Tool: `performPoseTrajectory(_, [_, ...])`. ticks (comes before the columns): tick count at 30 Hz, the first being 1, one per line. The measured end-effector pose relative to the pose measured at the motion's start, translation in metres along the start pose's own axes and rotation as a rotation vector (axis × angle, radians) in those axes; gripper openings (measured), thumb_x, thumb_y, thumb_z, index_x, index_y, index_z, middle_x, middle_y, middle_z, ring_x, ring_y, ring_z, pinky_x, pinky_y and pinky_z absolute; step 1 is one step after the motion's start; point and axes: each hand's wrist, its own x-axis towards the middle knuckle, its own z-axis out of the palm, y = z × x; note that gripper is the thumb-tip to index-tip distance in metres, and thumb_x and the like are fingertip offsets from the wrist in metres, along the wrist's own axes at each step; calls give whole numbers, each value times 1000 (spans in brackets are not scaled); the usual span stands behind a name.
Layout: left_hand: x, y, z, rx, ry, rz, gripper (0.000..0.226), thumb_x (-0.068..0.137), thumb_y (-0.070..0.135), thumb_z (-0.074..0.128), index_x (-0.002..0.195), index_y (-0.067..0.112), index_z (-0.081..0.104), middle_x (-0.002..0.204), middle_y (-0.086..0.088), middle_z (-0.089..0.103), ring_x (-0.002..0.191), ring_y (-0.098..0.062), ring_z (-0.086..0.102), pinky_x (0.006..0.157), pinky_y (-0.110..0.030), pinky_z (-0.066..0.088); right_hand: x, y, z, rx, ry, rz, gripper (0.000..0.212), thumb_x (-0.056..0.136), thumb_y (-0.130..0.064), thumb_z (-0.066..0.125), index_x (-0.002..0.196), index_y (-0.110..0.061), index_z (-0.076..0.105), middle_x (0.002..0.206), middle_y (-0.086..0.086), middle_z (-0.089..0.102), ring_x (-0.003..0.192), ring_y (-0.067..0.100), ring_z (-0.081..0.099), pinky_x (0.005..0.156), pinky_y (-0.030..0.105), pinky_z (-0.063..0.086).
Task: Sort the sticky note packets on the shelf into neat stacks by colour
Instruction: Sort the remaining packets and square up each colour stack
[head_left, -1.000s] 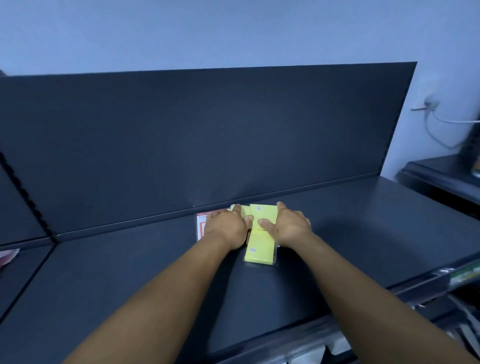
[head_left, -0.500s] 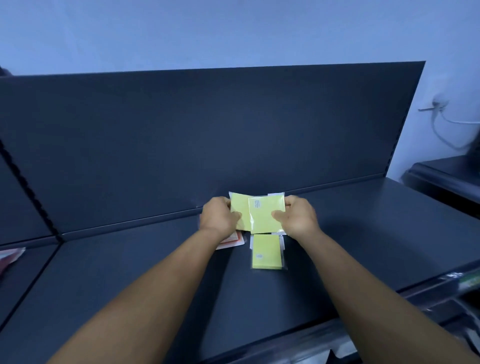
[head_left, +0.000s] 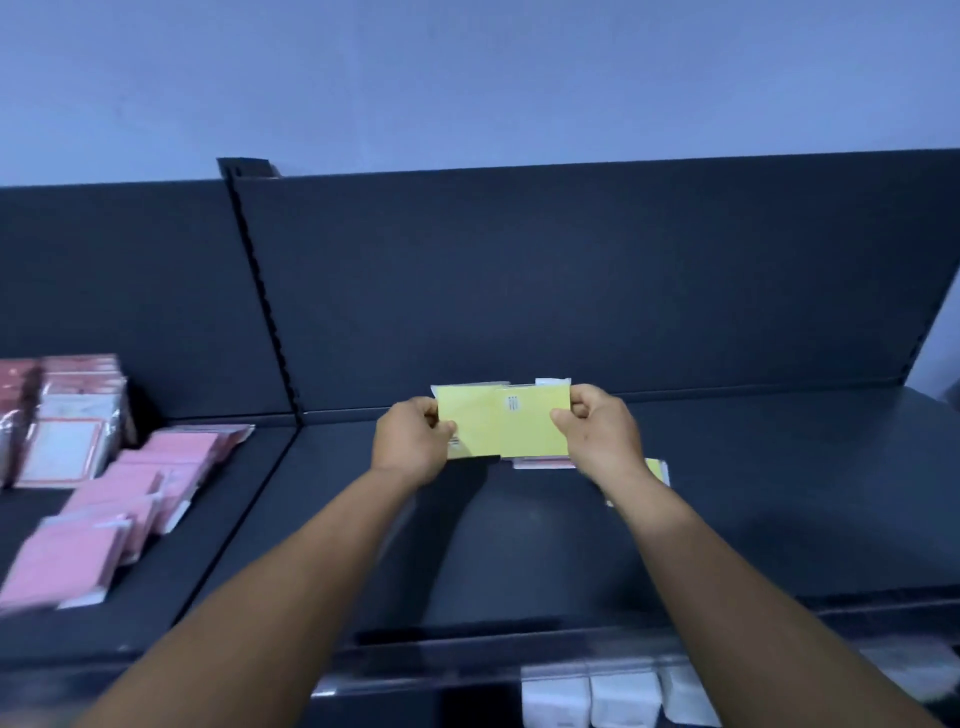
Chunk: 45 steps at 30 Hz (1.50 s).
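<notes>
While hands pinch them, square glossy yellow packets (head_left: 501, 423), matte dark shelf (head_left: 753, 519)

left hand (head_left: 413, 441): bare, no rings or glove
right hand (head_left: 602, 431): bare, no watch
forearms: bare, no sleeves showing

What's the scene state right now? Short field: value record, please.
left hand: grips left edge of the yellow packets
right hand: pinches their right edge
yellow packets: held above the shelf, overlapping, not squared
another yellow packet: on shelf, mostly hidden behind right wrist
pink packets: left bay, loose overlapping row
red-framed packets: behind the pink
</notes>
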Motion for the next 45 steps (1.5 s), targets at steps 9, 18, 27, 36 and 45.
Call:
performPoseTrajectory(9, [-53,-68,-120,60,161,-52,14,89,13,60,99,11,70,96,-3,72,93,-22,65,76,-25,44,-80,-74,72,78,-111,-79,14,90,-13,57,102,-14,65,88,-3,66,86,19,62,68,26,42])
performPoseTrajectory(18, [-124,-139,-245,90,271,-124,11,90,16,61,97,11,68,87,-3,68,86,-22,62,75,-27,44,-185,-152,148,82,-197,-128,12,90,-14,55,97,-13,65,92,2,69,91,25,63,68,30,46])
performPoseTrajectory(27, [-181,-201,-345,82,344,-177,9,90,19,61,90,13,67,91,-4,71,89,-22,63,73,-26,42,-264,-213,221,146,-255,-209,12,89,-13,57,95,-7,64,91,9,69,85,28,61,67,30,44])
performPoseTrajectory(36, [-196,-255,-416,37,425,-217,12,93,15,58,98,7,66,87,-7,66,78,-25,59,69,-34,47,-297,-263,303,130,-328,-286,13,87,-14,59,94,-4,64,90,10,69,88,31,62,77,37,49])
performPoseTrajectory(45, [-143,-325,-465,32,431,-314,13,94,15,58,100,8,67,97,-7,70,92,-26,64,81,-38,50,-277,-305,410,185,-425,-301,7,88,-10,60,92,-12,65,83,-1,65,78,19,58,64,26,41])
